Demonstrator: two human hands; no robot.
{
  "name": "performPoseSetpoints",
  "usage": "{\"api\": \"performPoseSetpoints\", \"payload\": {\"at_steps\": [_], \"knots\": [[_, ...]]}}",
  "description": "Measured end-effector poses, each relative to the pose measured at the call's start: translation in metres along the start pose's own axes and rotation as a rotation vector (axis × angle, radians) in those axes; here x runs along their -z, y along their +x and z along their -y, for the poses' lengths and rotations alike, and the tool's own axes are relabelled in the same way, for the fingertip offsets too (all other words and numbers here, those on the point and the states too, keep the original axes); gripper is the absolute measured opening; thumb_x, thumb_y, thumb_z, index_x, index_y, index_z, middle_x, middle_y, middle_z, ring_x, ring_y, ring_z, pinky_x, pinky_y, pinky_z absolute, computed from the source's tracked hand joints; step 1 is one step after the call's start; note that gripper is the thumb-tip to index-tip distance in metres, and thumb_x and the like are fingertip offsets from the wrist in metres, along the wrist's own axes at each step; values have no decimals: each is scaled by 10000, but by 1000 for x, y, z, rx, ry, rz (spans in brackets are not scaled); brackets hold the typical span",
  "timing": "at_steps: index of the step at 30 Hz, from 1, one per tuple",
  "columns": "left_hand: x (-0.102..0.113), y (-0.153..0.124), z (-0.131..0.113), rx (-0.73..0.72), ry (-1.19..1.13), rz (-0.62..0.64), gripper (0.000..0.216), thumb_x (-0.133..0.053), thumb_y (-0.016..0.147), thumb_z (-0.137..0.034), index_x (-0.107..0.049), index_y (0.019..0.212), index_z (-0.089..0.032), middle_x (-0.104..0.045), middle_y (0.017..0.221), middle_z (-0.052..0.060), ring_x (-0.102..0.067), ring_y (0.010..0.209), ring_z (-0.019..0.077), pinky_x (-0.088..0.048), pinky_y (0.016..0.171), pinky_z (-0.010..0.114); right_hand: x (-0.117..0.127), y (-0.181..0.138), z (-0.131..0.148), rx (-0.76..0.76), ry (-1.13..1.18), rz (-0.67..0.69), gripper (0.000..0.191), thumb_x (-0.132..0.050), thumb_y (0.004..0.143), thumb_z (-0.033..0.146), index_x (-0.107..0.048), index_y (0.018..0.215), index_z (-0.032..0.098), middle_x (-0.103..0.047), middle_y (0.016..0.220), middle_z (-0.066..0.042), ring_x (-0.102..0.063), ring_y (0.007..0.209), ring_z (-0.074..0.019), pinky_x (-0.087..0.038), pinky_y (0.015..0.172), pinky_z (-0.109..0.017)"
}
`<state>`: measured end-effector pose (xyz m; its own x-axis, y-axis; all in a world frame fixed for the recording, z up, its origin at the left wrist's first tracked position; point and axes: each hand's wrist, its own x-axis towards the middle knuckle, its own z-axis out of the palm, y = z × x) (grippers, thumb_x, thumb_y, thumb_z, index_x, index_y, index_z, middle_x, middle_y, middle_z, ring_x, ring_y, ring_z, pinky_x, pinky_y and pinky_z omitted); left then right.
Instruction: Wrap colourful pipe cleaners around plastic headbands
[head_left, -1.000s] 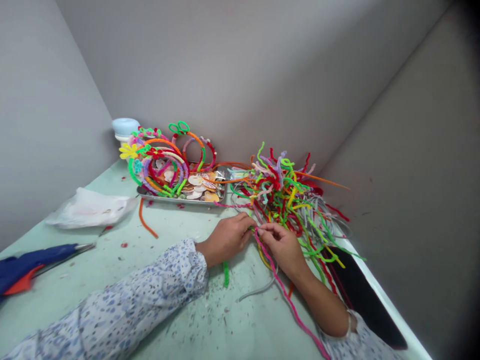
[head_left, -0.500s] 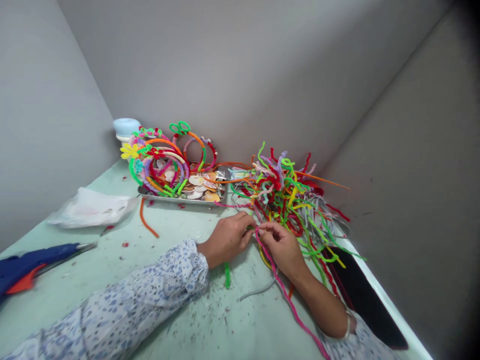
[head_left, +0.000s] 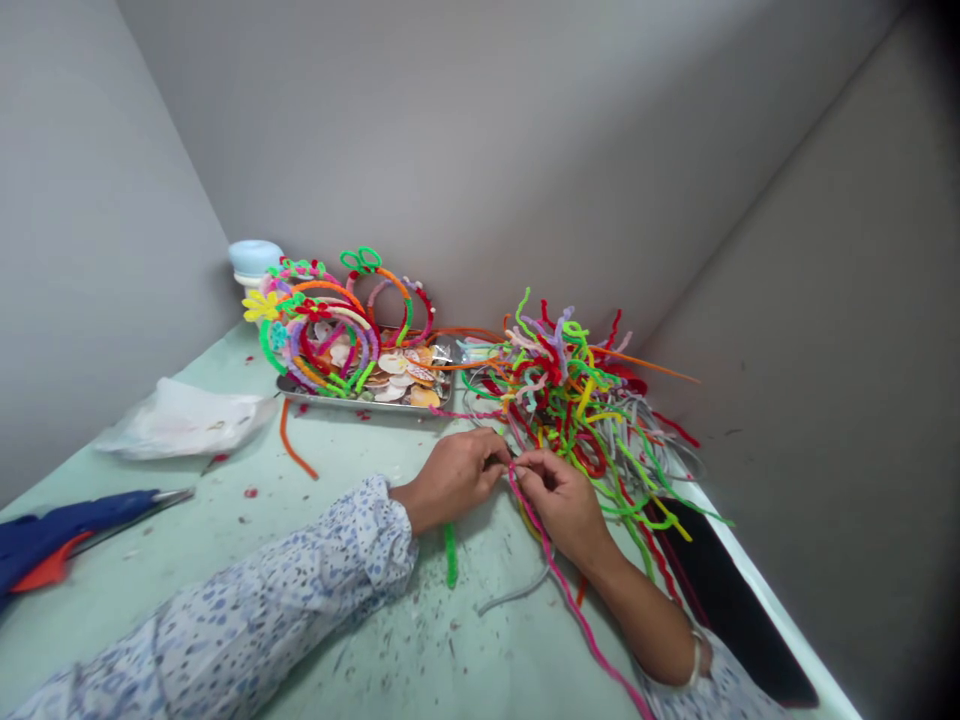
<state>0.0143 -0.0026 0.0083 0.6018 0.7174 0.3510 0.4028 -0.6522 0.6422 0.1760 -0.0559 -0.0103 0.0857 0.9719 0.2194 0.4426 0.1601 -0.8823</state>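
Observation:
A long pink pipe cleaner runs from my fingertips down to the bottom edge. My right hand is closed in a pinch on it near its upper end. Close against it, my left hand also pinches at that end, thumb and forefinger almost meeting the right fingertips. What lies inside the left fingers is partly hidden, but the pink strand reaches them. A green pipe cleaner sticks out below my left wrist. A grey strand lies on the table under the pink one.
Behind my hands is a heap of coloured pipe cleaners. A metal tray holds decorated headbands and small cut-outs. At left are a plastic bag and a blue glue gun; a black mat lies at right.
Both hands stay together at the end of the pink pipe cleaner, with only a slight shift of the fingers. The view has moved a little.

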Motion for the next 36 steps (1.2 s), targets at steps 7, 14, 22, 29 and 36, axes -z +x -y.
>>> {"api": "performPoseSetpoints", "payload": {"at_steps": [7,14,22,29,36], "knots": [[6,5,0,69,-97,94,135,-552,787,-217,-648,869,-169,-648,821,21,-564,758,143,-424,699,245,-1,0,0,-39,13,3,151,-547,813,326,-619,832,195,-580,636,14,-465,540,-126,-354,507,-228],[1,2,-2,3,-52,37,166,-507,834,-234,-649,890,-168,-640,860,34,-563,801,146,-413,736,246,-1,-1,-1,-72,149,13,178,-548,817,367,-592,831,194,-525,593,35,-446,509,-109,-353,481,-213],[3,1,1,-7,-77,-47,174,-455,866,-228,-614,850,-158,-615,828,28,-540,778,135,-392,719,238,8,5,-3,-280,558,62,273,-538,806,422,-584,931,183,-603,627,14,-517,475,-99,-389,450,-202],[0,3,1,105,-262,-94,165,-454,855,-227,-592,808,-150,-602,786,17,-529,756,131,-383,698,225,2,5,-5,-179,334,69,245,-641,736,394,-651,844,174,-609,629,9,-503,488,-99,-398,467,-214],[-8,0,0,123,-302,-117,167,-443,854,-229,-583,801,-154,-590,779,13,-517,755,129,-379,692,221,-5,1,-10,30,155,89,235,-668,727,329,-635,899,173,-655,784,-33,-579,632,-146,-454,572,-244]]}}
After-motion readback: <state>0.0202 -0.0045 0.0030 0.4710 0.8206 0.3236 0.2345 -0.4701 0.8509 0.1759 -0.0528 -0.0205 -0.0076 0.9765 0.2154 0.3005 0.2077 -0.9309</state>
